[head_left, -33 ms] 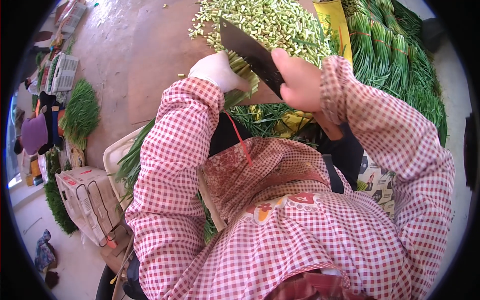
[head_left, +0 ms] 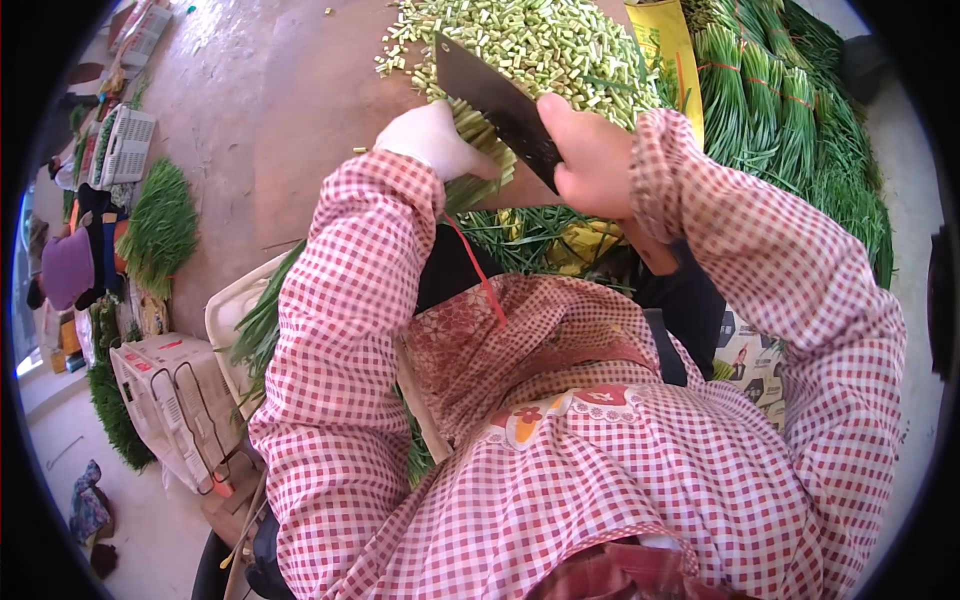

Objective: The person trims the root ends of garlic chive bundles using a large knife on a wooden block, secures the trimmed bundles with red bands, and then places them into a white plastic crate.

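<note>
Beyond the knife (head_left: 495,98): chopped stems (head_left: 560,42), done.
Left of the knife: left hand (head_left: 430,138) gripping a bunch (head_left: 478,130), unfinished.
Knife: right hand (head_left: 592,157) clenched round it.
Right of the knife: whole bundles (head_left: 798,120), uncut.

A broad, smooth, reddish-brown desk (head_left: 310,130) spread across the upper left, with whitish glare shining on its far surface. Pale grey, smooth floor (head_left: 150,530) showed at the lower left and again along the right side. At the far left edge glowed a bright bluish-white patch (head_left: 28,360); whether it was a window or a doorway could not be told. The light looked bright, cool and daylight-like.
</note>
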Tool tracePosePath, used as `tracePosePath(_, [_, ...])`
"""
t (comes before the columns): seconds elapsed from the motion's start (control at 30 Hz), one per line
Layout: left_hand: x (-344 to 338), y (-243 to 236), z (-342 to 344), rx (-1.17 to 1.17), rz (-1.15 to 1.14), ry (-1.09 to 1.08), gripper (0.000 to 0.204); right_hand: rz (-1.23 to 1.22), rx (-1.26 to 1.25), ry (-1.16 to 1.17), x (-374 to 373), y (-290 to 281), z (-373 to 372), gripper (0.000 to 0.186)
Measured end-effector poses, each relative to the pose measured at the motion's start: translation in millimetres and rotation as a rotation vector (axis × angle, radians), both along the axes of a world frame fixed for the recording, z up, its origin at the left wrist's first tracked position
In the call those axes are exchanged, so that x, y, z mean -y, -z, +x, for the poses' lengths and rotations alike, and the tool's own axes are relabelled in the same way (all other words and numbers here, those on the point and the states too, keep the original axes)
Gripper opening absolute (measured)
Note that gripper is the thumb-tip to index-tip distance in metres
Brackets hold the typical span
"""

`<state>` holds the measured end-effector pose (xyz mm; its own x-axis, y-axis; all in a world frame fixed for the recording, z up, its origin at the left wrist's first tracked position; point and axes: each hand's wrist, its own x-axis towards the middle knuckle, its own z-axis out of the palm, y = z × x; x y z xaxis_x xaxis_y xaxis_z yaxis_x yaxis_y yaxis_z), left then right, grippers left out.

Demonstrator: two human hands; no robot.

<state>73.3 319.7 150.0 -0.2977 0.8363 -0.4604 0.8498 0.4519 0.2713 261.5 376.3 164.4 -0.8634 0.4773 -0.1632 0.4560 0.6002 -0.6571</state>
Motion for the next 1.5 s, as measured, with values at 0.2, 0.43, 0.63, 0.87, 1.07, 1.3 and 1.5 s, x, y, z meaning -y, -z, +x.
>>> tracePosePath(0.2, [-7.8,0.4,-2.2,-0.01,-0.022,0.012,0.081,0.043,0.071,0.036,-1.7,11.8,-18.1,0.021])
tracePosePath(0.43, [1.0,-6.3,-2.7,0.033,-0.087,-0.034,0.084,-0.07,0.258,-0.006,12.6,-16.1,1.9,0.027])
tracePosePath(0.63, [-4.4,-2.7,-5.5,0.035,-0.094,0.001,0.084,0.031,0.143,0.008,7.1,4.4,7.4,0.03])
tracePosePath(0.87, [-9.6,4.0,-6.4,0.146,-0.075,0.047,0.074,-0.114,0.236,0.04,3.3,5.3,-28.8,0.026])
tracePosePath(1.07, [-1.3,-2.7,8.1,-0.018,-0.029,-0.013,0.085,-0.101,0.156,0.051,-33.0,35.2,-53.6,0.029])
tracePosePath(1.3, [56.9,-10.7,-16.6,0.245,0.383,0.019,0.125,0.064,0.268,0.127,-47.7,29.2,-44.4,0.043])
tracePosePath(1.5, [109.1,6.1,-33.0,0.11,0.348,-0.02,0.11,0.268,0.173,0.171,-41.1,33.6,-43.4,0.043])
